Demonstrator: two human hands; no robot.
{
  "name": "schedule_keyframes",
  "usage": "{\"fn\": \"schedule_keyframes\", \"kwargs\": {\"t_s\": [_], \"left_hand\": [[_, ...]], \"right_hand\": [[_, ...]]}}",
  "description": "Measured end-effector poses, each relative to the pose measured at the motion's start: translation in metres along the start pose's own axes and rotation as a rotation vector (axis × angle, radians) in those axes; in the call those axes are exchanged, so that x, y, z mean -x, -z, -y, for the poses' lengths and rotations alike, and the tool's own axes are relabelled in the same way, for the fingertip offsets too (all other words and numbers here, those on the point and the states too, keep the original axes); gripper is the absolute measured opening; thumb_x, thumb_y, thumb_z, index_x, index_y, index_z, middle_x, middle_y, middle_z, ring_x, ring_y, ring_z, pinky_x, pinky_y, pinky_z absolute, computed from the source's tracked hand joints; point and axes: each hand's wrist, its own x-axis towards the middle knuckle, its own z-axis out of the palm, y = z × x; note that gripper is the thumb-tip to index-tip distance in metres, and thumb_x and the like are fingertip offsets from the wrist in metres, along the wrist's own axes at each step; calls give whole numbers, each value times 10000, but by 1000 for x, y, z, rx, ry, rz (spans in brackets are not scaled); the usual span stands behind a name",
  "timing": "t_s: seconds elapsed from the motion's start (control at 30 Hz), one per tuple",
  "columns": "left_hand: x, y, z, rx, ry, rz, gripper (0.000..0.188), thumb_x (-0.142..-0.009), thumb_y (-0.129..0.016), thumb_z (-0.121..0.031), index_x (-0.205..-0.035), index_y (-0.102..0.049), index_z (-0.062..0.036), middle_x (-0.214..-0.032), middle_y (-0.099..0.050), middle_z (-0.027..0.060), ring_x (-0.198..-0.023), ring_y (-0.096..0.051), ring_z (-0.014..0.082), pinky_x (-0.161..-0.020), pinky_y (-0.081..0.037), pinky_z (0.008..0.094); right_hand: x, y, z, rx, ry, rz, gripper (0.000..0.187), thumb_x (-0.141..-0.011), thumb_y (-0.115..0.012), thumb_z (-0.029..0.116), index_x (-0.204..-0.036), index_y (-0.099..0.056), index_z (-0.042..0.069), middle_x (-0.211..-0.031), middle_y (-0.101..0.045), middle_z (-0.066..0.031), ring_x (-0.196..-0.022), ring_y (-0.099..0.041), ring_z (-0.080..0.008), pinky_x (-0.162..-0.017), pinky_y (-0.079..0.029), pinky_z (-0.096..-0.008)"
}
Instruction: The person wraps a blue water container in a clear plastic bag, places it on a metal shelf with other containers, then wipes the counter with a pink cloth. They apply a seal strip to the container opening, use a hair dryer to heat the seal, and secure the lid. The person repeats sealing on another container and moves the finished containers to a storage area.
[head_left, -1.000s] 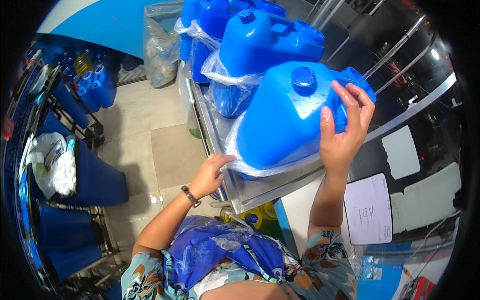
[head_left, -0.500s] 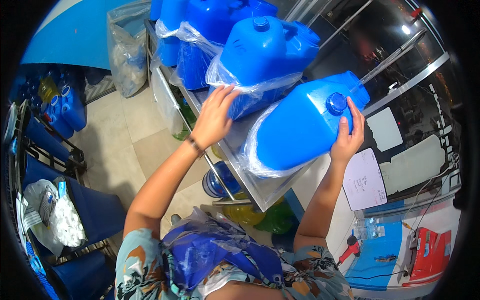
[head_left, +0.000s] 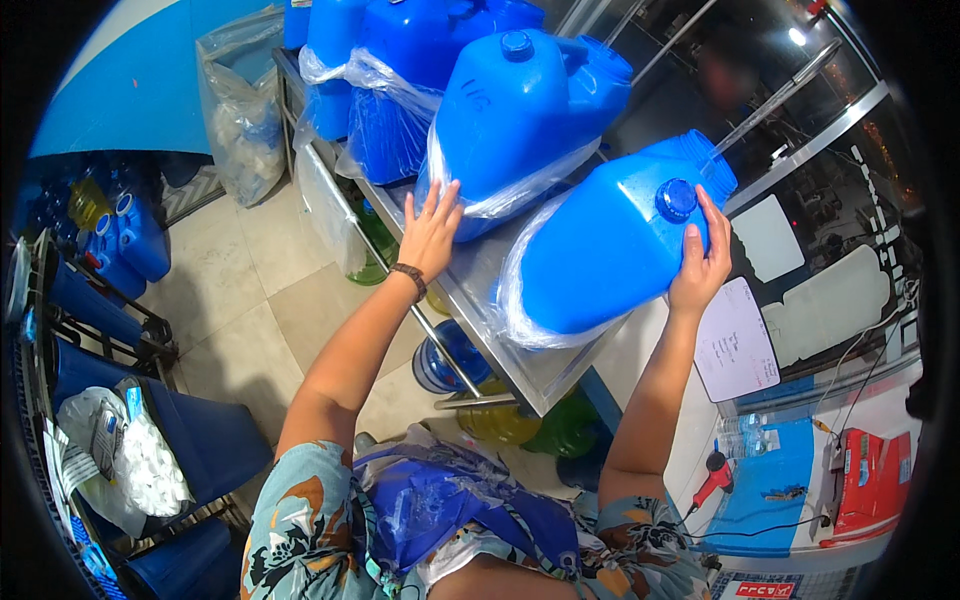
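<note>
Head view | front jug (head_left: pixel 600 255): blue, capped, on steel table's (head_left: pixel 560 378) near corner, plastic (head_left: pixel 513 290) round its base | right hand (head_left: pixel 703 262): loosely curved, against jug beside cap (head_left: pixel 677 200) | left hand (head_left: pixel 430 238): fingers spread, at second jug (head_left: pixel 500 120), farther back on table

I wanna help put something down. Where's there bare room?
Bare metal shows at the table's near corner, beside the nearest blue jug. Pale floor tiles lie bare between the table and the dark-blue bins. The table's far end is crowded with other blue jugs.
</note>
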Motion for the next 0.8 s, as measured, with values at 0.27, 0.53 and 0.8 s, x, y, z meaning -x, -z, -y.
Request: {"fn": "schedule_keyframes", "kwargs": {"t_s": [0.27, 0.53, 0.8], "left_hand": [[131, -35, 17, 566, 163, 517, 722, -753, -585, -10, -1438, -391, -128, -1450, -416, 197, -1170, -549, 397, -983, -456, 477], [489, -3, 85, 379, 683, 1111, 388, -846, -576, -302, -1147, -659, -72, -1173, -643, 226, -1067, -622, 387, -910, -507, 451], [714, 174, 65, 47, 1281, 1502, 329, -835, -602, -324, -1030, -719, -86, -1137, -675, 162, -1045, -647, 348, -888, -522, 407]], "right_hand": [[1, -1, 0, -26, -16, -31, 332, -891, -561, 147, -1178, -676, 27, -1202, -661, -132, -1154, -581, -286, -1067, -377, -420], [4, -1, -4, -27, -14, -61, 311, -898, -580, 145, -1171, -682, 35, -1194, -676, -120, -1166, -583, -283, -1083, -363, -414], [6, -3, -11, -76, 1, -110, 285, -913, -562, 101, -1155, -681, 10, -1186, -681, -113, -1185, -576, -273, -1069, -374, -387]]}}
